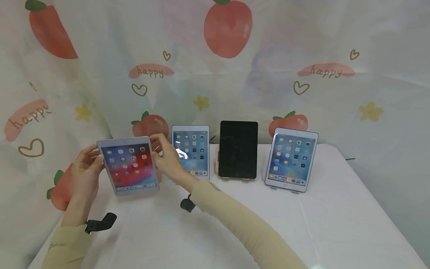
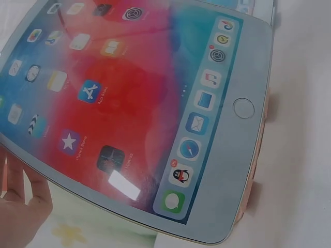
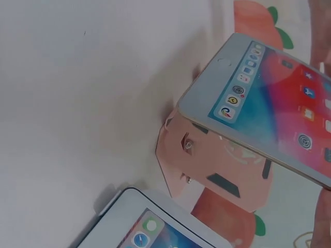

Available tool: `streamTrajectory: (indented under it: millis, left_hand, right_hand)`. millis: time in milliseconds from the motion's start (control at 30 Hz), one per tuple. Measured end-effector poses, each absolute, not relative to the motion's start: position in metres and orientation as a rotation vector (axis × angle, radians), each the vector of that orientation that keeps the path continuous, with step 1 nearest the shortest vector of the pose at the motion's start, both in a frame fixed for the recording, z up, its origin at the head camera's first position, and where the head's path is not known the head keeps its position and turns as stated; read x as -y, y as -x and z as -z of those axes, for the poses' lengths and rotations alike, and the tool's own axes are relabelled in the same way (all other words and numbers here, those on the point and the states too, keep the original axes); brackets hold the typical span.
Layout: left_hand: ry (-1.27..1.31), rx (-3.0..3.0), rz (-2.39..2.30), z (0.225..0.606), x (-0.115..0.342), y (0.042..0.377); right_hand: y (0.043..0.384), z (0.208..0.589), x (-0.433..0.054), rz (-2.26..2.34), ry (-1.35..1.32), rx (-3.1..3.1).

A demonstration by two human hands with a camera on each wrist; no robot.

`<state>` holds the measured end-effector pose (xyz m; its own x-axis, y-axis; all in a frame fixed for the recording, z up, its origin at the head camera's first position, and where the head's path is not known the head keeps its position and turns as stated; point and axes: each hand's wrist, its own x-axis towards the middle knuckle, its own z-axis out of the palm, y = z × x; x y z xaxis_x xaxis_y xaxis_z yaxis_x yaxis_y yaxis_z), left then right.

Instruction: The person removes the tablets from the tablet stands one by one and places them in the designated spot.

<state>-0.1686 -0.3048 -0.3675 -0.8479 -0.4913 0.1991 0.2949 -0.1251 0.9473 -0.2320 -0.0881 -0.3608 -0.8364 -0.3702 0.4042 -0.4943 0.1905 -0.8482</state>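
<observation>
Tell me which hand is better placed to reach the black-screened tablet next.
Probably the right hand: it is at the side of the red-screened tablet nearer the black-screened tablet, while the left hand is at the far side.

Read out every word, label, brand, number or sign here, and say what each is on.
"happy": three times on the backdrop cloth; the leftmost is distorted.
"App Store": on the red-screened tablet.
"iTunes Store": same screen.
Too small or blurred: its other labels and badges, and labels on the middle-left tablet and rightmost tablet.
None readable on the black tablet.
</observation>
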Motion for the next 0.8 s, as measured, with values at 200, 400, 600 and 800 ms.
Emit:
streamTrajectory:
  millis: [200, 400, 600, 800]
  left_hand:
    - [-0.236, 1.709, 1.973, 0.368, 0.299, 0.158]
    - [-0.298, 1.764, 1.941, 0.370, 0.295, 0.151]
    - [-0.366, 1.769, 1.959, 0.374, 0.293, 0.144]
    - [-0.401, 1.779, 1.988, 0.377, 0.291, 0.138]
  right_hand:
    - [0.227, 0.368, 0.082, -1.793, -0.868, 2.293]
    - [0.220, 0.372, 0.077, -1.821, -0.852, 2.307]
    - [0.215, 0.373, 0.075, -1.852, -0.837, 2.325]
    - [0.211, 0.377, 0.072, -1.881, -0.834, 2.320]
